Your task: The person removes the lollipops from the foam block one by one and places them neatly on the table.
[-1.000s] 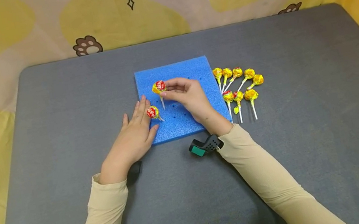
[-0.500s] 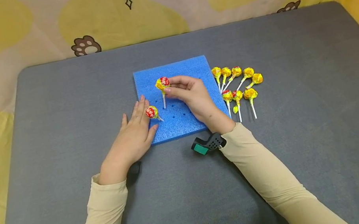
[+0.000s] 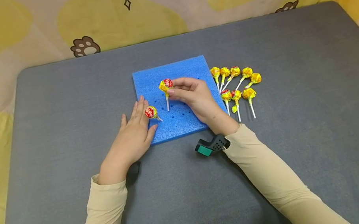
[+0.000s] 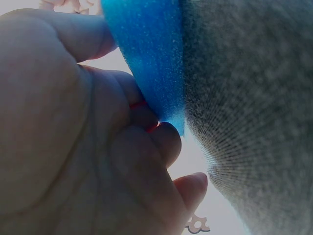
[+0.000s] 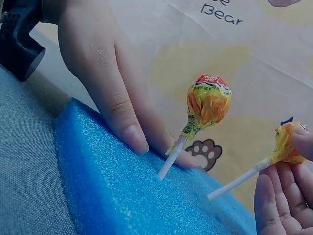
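My left hand (image 3: pixel 133 134) lies with straight fingers over the left edge of a blue foam block (image 3: pixel 186 68) dotted with small holes. Beside its fingers a lollipop (image 3: pixel 151 112) in a yellow and red wrapper stands tilted, its stick set in the foam. In the head view my right hand (image 3: pixel 198 98) pinches a second lollipop (image 3: pixel 165 85) by its wrapped head, stick pointing down over the block. The right wrist view shows this held lollipop's stick (image 5: pixel 234 182) with its tip at the foam surface; whether it touches or enters a hole I cannot tell.
Right of the block, several wrapped lollipops (image 3: pixel 249 93) lie in two loose rows on the grey table (image 3: pixel 311 124). A black and green wrist device (image 3: pixel 211 145) sits at the right wrist. A patterned yellow cloth (image 3: pixel 123 17) hangs behind the table.
My right hand has shifted a little to the right over the foam with the lollipop in its fingers. The left hand and the lollipop standing in the foam have stayed put.
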A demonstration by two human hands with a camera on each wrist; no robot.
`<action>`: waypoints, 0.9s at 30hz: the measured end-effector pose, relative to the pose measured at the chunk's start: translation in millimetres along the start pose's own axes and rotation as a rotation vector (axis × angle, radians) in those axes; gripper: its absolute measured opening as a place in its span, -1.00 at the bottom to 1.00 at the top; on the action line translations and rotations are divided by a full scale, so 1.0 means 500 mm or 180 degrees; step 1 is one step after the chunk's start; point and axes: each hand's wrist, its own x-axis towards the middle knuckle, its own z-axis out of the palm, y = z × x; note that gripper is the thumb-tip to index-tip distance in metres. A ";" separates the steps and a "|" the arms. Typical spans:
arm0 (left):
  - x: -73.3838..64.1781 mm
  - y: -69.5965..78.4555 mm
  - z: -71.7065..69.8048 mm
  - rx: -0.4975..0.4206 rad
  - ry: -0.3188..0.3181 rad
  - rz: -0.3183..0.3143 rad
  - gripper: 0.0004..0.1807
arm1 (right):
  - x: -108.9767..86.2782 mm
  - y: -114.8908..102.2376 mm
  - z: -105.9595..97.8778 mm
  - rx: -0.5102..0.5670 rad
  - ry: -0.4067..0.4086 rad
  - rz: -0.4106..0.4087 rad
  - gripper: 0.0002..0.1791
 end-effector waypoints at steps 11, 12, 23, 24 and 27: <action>-0.002 0.001 -0.001 0.0003 -0.0008 -0.0011 -0.25 | -0.018 -0.009 -0.010 0.0053 0.0021 0.0127 -0.71; -0.002 0.001 -0.001 -0.0003 -0.0025 -0.0014 -0.25 | -0.022 -0.010 -0.011 0.0054 0.0031 0.0153 -0.72; 0.000 -0.002 0.001 -0.0025 -0.0032 0.0019 -0.24 | -0.071 -0.032 -0.023 0.0079 -0.0007 0.0153 -0.65; 0.000 -0.002 0.001 -0.0025 -0.0017 0.0029 -0.24 | -0.075 -0.035 -0.025 0.0075 -0.0012 0.0145 -0.64; 0.000 -0.002 0.000 -0.0039 -0.0015 0.0033 -0.25 | -0.086 -0.043 -0.029 0.0110 -0.0013 0.0116 -0.60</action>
